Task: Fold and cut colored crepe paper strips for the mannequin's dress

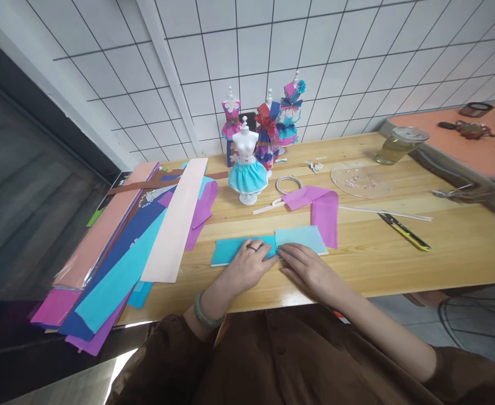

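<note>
My left hand (250, 264), with a ring on one finger and a bangle on the wrist, presses on a teal fabric strip (226, 250) with bent fingers. My right hand (309, 270) meets it at the strip's middle, fingertips together on the inner edge of a paler blue piece (304, 237). Both sets of fingertips close at the join, which they partly hide. I cannot tell whether the two blues are one strip or two. Just behind the paler piece lies a bent purple strip (325, 216). A white mini mannequin (245, 140) in a turquoise skirt (248, 175) stands beyond my hands.
Coloured strips (121, 247) lie piled at the left, overhanging the table edge. Several dressed mannequins (268, 126) stand near the tiled wall. A round ring (288, 184), thin white elastic (386, 211), a yellow-black cutter (404, 232), a clear plate (344, 188) of beads and a lidded cup (399, 147) occupy the right.
</note>
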A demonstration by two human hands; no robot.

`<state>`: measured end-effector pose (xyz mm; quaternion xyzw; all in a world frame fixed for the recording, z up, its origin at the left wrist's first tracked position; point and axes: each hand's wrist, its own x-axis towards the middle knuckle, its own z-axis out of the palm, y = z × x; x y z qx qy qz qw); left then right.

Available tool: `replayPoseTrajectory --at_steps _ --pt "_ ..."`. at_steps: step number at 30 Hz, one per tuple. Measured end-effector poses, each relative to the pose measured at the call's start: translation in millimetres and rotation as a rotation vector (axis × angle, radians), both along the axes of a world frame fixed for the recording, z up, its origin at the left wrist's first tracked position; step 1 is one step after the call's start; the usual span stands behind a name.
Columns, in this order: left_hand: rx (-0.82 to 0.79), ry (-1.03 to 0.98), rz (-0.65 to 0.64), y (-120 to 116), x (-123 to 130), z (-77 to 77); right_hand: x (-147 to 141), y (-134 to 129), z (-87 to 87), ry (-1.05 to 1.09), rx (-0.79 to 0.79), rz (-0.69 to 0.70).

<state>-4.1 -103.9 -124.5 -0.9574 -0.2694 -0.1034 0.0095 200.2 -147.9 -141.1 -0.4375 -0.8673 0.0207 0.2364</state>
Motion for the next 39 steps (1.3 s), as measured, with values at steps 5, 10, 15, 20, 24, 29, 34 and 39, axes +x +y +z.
replayPoseTrajectory --at_steps 5,10,15,20,24,29,34,39 --pt "0.002 -0.005 0.009 0.7 -1.0 -2.6 -0.7 -0.2 0.1 -0.032 0.005 0.028" --pt "-0.001 -0.025 0.01 1.9 -1.2 -6.4 -0.9 -0.4 -2.5 -0.071 0.018 0.024" --pt "-0.02 -0.088 0.034 3.2 -1.5 -8.2 -0.5 -0.8 -5.5 -0.089 0.018 0.019" --pt "-0.047 -0.144 0.029 4.6 -1.9 -6.5 0.1 -1.2 -8.6 -0.086 0.016 0.013" --pt "-0.067 -0.169 0.012 4.6 -0.6 -7.0 -0.6 -1.4 -9.1 -0.08 0.019 0.016" --pt "-0.107 -0.14 -0.016 1.4 3.5 -6.5 -1.1 -1.0 -8.8 -0.071 0.025 0.03" --pt "-0.169 -0.109 -0.009 -0.8 5.9 -5.8 -1.5 -1.3 -7.5 -0.062 0.011 0.035" --pt "-0.215 -0.113 0.0 -0.3 6.0 -7.5 -0.2 -1.2 -5.7 -0.021 -0.004 0.045"
